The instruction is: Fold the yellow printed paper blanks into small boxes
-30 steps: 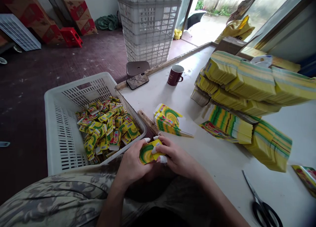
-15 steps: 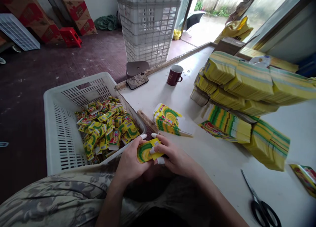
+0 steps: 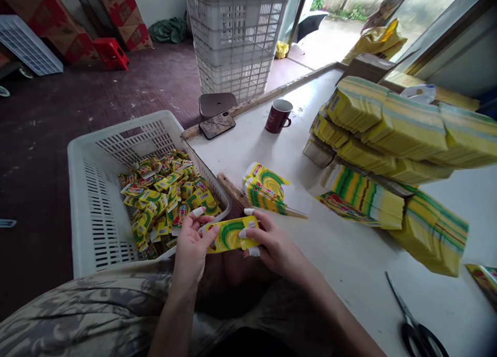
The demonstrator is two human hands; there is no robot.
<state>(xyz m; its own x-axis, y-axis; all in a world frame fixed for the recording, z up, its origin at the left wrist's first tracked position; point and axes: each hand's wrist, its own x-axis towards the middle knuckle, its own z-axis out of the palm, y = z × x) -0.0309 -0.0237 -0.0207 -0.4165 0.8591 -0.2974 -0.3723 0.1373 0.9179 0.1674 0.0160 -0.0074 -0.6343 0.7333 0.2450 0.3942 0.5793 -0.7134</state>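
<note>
Between my two hands, above my lap, is a flat yellow and green printed carton (image 3: 230, 234). My left hand (image 3: 193, 243) pinches its left end between thumb and fingers. At the other end, my right hand (image 3: 272, 243) grips it with thumb and fingers. White tape or covers wrap several fingertips. To the left stands a white plastic basket (image 3: 83, 206) with many small folded cartons (image 3: 166, 191) heaped in it. On the table beyond my right hand lies a fanned stack of flat cartons (image 3: 267, 186).
Bundled stacks of flat cartons (image 3: 396, 129) rise on the white table (image 3: 322, 243) at the right. Black-handled scissors (image 3: 411, 320) lie near the front. A maroon mug (image 3: 278, 116) and a phone (image 3: 217, 125) rest farther back. Stacked crates (image 3: 236, 41) stand behind a stool (image 3: 217, 104).
My left hand has shifted left and turned, its fingers lifting apart from my right hand. More of the carton now shows, stretched between both hands. The view has shifted slightly.
</note>
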